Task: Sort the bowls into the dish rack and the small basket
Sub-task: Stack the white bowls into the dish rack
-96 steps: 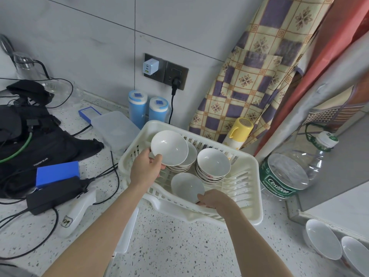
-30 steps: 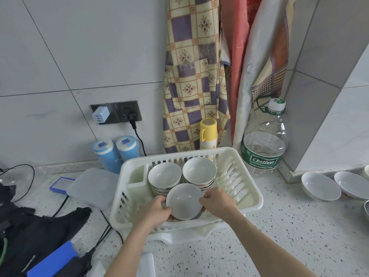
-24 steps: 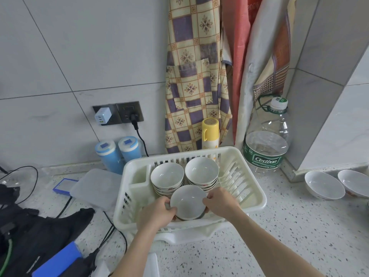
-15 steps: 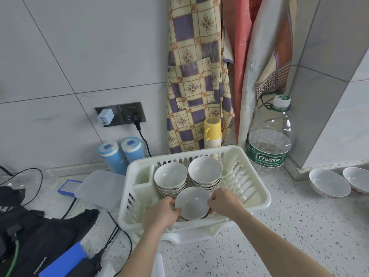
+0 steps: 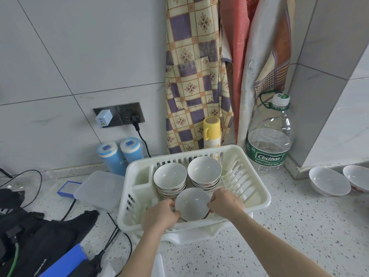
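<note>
Speckled terrazzo countertop (image 5: 279, 236) carries everything. White slatted plastic dish rack (image 5: 257, 188) sits on it, both hands reaching inside. Beyond the fingertips, at the rack's back: two stacks of white ceramic bowls (image 5: 169, 176), side by side, several bowls each.

Between the fingers: single white ceramic bowl (image 5: 192, 202), front of the rack, upright, apparently on another bowl; dark rim shows underneath. Left hand (image 5: 159, 215) has fingers curled on its left rim, right hand (image 5: 225, 203) curled on its right rim; two-sided clamp, fingers close together, not splayed.

Well right of the right-hand fingers: two loose white bowls (image 5: 329, 183) on the counter by the wall, one cut off by the frame edge.

Status guess: rack mostly loaded, third stack started. Left: at least those two loose bowls. Small basket not visible, can't judge that half.
</note>
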### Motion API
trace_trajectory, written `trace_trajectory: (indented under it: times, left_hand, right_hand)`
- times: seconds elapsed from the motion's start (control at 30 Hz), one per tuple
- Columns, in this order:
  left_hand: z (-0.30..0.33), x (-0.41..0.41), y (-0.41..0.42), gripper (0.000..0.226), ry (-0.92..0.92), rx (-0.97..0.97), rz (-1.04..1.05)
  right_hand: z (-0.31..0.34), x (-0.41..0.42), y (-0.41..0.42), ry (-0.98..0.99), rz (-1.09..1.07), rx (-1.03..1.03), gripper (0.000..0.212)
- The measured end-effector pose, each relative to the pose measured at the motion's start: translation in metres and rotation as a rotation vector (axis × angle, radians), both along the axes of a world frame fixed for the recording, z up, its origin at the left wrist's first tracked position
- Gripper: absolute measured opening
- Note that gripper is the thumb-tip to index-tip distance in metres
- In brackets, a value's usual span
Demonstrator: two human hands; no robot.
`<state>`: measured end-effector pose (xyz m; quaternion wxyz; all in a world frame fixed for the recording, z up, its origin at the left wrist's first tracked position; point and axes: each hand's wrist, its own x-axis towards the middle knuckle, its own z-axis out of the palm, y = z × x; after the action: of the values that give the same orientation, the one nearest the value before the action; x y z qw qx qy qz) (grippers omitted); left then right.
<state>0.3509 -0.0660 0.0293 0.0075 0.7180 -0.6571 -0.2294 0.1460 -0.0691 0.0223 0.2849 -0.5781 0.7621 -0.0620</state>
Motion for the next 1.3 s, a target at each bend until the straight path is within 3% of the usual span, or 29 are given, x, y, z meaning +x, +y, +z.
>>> trace_trajectory:
  times: [0.3, 0.63, 0.93, 1.1, 1.2, 1.3]
  left_hand:
    - [-0.002, 0.0, -0.002, 0.016, 0.014, -0.023, 0.017]
    - [-0.005, 0.001, -0.004, 0.022, 0.051, -0.044, 0.029]
    - [-0.004, 0.0, -0.001, 0.026, 0.074, -0.049, 0.046]
    - [-0.003, -0.003, 0.006, 0.03, 0.115, -0.175, 0.126]
    - [-0.001, -0.004, 0.012, 0.028, 0.116, -0.242, 0.142]
    - [0.002, -0.003, 0.016, 0.025, 0.095, -0.277, 0.14]
  right_hand:
    - [-0.001, -0.005, -0.007, -0.071, 0.023, 0.059, 0.027]
    - [-0.003, -0.007, -0.011, -0.136, 0.037, 0.099, 0.023]
    - [0.003, -0.006, -0.005, -0.051, 0.061, 0.089, 0.019]
    - [0.004, -0.003, -0.002, -0.051, 0.032, 0.026, 0.019]
    - [0.006, -0.004, 0.003, -0.156, -0.06, -0.111, 0.031]
    - [0.015, -0.009, 0.013, -0.396, -0.105, -0.249, 0.031]
